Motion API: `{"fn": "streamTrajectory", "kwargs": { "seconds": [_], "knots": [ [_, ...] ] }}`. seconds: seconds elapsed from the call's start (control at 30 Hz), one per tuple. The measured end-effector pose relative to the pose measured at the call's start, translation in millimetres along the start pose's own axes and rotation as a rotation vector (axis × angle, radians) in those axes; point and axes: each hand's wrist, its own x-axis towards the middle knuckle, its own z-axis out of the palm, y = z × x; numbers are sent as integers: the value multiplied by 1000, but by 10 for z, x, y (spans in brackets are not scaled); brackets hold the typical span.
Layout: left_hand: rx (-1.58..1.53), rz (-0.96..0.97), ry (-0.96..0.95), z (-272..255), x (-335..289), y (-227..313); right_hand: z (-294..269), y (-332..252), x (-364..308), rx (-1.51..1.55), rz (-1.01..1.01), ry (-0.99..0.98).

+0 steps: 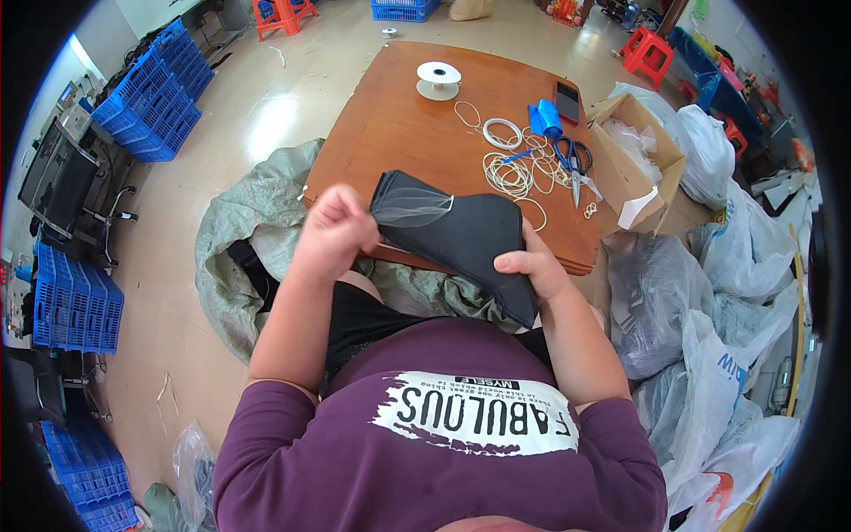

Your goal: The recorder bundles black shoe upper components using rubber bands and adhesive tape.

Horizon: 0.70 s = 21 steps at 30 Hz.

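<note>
While the right hand (542, 269) grips black pieces (474, 232), the left hand (337, 229) curls alongside.

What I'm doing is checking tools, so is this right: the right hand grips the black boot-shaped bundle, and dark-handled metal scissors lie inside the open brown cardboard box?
Not quite: the dark-handled metal scissors lie on the brown wooden table, not inside the cardboard box, as the head view shows. The right hand does grip the black boot-shaped bundle.

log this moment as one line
right hand: gripping black bundle | left hand: curled at bundle's left end, hold unclear | table: white spool, scissors
</note>
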Motion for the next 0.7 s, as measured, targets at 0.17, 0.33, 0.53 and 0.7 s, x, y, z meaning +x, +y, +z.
{"fn": "streamTrajectory", "kwargs": {
  "seconds": [0.17, 0.33, 0.53, 0.7],
  "knots": [
    [-427, 52, 376, -678, 324, 201, -106, -9, -239, 113, 29, 20],
    [-118, -48, 749, -1230, 440, 131, -634, 133, -401, 504, -11, 47],
    [851, -438, 446, -1237, 936, -273, -419, -262, -121, -203, -396, 262],
    [867, -273, 463, -931, 1535, -319, -277, -447, 249, -1289, -765, 498]
  ]
}}
